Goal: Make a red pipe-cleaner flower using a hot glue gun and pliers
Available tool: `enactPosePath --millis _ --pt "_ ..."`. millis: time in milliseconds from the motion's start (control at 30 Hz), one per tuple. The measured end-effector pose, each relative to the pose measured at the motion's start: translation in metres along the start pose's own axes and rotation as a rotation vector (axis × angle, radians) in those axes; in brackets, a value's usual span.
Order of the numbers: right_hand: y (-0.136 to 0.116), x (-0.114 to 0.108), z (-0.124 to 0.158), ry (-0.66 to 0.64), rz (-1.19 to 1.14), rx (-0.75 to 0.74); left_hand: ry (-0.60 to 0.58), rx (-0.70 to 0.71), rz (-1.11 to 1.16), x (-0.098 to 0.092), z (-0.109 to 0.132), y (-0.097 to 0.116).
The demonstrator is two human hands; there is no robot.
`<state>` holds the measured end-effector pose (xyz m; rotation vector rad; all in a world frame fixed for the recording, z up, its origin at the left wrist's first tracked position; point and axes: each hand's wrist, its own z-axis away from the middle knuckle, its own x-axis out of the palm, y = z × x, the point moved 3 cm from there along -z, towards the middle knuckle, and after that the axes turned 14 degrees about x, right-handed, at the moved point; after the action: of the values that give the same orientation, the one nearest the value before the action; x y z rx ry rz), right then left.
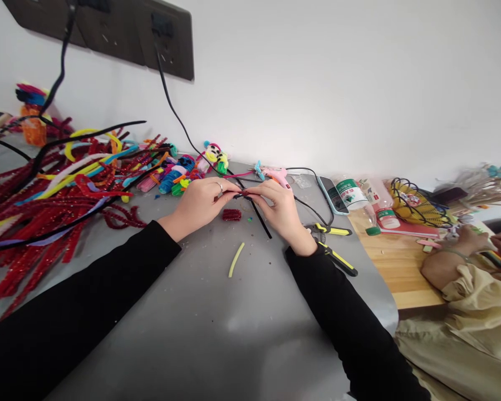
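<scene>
My left hand (202,201) and my right hand (280,209) meet over the grey table (217,334), fingertips pinched together on a thin black pipe cleaner (259,216) that runs down to the right. A small red glittery coil (231,214) lies on the table just below my fingers. A short pale yellow piece (236,259) lies nearer to me. Both my sleeves are black.
A big heap of red and coloured pipe cleaners (45,195) fills the left. Small finished figures (215,153), a pink glue gun (278,176), a phone (333,195) and yellow-handled pliers (334,245) sit behind and right. Another person's arm (455,262) rests on a wooden table (396,267).
</scene>
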<state>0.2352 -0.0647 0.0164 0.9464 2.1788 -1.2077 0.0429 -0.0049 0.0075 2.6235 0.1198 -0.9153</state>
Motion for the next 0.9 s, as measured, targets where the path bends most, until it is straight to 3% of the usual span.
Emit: enactPosePath --millis 333,900 --pt "0.0000 0.0001 -0.0004 -0.008 0.007 0.015 -0.044 -0.024 0.021 0.0002 -0.0003 -0.0002" --pt "0.0019 -0.0003 -0.0005 -0.003 0.017 0.031 -0.023 -0.034 0.053 0.0006 -0.0002 0.0011"
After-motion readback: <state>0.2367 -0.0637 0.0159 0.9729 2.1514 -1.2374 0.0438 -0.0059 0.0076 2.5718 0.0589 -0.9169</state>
